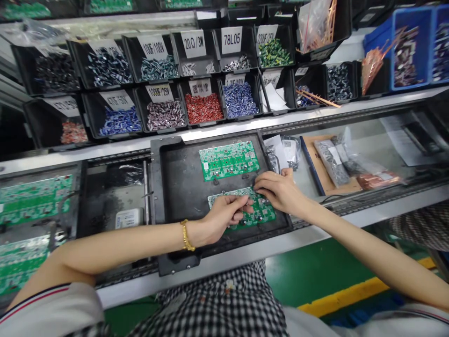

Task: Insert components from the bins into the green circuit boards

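Two green circuit boards lie in a black tray (pixel 182 196) in front of me. Over the nearer circuit board (pixel 266 213) are both hands. My left hand (pixel 228 214), with a gold bracelet at the wrist, hovers above its left half, thumb and fingertips pinched together; whatever is between them is too small to name. My right hand (pixel 275 187) touches or nearly touches the board's upper edge, its fingers closed, and its fingertips hide what they may hold. Just behind lies the farther circuit board (pixel 229 160), with several small parts along its lower edge.
Labelled black bins of small components rise behind the rail, among them a bin of red parts (pixel 204 107) and a bin of blue parts (pixel 241 99). At left sits another tray with green boards (pixel 31 201). A cardboard tray (pixel 315 164) with bagged parts lies at right.
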A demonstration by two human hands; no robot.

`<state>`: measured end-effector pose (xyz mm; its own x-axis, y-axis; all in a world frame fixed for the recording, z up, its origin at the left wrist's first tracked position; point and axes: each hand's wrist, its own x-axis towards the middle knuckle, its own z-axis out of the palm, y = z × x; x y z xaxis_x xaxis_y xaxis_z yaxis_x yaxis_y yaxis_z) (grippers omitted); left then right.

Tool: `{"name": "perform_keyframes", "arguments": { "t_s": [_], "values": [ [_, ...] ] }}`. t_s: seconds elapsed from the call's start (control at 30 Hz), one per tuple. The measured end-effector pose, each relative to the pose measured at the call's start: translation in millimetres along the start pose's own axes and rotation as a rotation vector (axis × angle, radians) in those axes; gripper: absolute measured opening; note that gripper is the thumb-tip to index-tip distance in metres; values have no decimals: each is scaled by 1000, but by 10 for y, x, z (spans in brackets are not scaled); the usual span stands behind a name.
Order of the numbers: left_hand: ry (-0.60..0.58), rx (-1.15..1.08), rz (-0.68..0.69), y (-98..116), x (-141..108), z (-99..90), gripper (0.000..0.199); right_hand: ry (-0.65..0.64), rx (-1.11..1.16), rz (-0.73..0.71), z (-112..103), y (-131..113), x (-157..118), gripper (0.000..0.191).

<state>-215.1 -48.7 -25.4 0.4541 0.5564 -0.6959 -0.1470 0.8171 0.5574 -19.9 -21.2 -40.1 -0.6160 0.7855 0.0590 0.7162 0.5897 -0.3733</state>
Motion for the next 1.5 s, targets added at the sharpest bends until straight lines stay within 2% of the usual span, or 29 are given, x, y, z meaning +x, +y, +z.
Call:
{"name": "perform_keyframes", "arguments": {
  "t_s": [0.17, 0.37, 0.5, 0.6, 0.73, 0.93, 1.07, 1.2, 1.33, 1.4, 1.5],
  "values": [
    [-10, -27, 35, -13, 50, -24, 28, 26, -29, -45, 6, 20, -18, 20],
    [31, -51, -27, 4, 63, -19, 26, 80, -123, -106, 24, 32, -25, 21],
    [50, -65, -36, 25, 48, 31, 28, 69, 22, 7, -81, -128, -20, 16],
    [19, -119, -29, 49, 30, 94, 26, 15, 123, 5, -186, -248, -11, 14],
    [-7, -194, -77, 76, 8, 136, 20, 3, -43, -13, -211, -164, -18, 18],
    [-45, -41, -110, 45, 20, 72, 24, -35, -135, -66, -102, 75, -22, 17],
    [-45, -39, -66, 33, 35, 27, 33, -21, -175, -100, -83, 59, -5, 17],
    [-52, -159, -47, 53, 20, 20, 17, -10, -288, -125, -27, 47, -19, 21],
    [-10, -159, -59, 47, 27, 8, 15, -19, -384, -156, 26, 49, -55, 23],
    [2, -168, -65, 42, 40, 3, 22, -24, -360, -129, -5, 15, -54, 23],
    [22, -197, -55, 86, 59, 10, 27, -9, -131, -22, -125, -102, 18, 19]
  ]
}}
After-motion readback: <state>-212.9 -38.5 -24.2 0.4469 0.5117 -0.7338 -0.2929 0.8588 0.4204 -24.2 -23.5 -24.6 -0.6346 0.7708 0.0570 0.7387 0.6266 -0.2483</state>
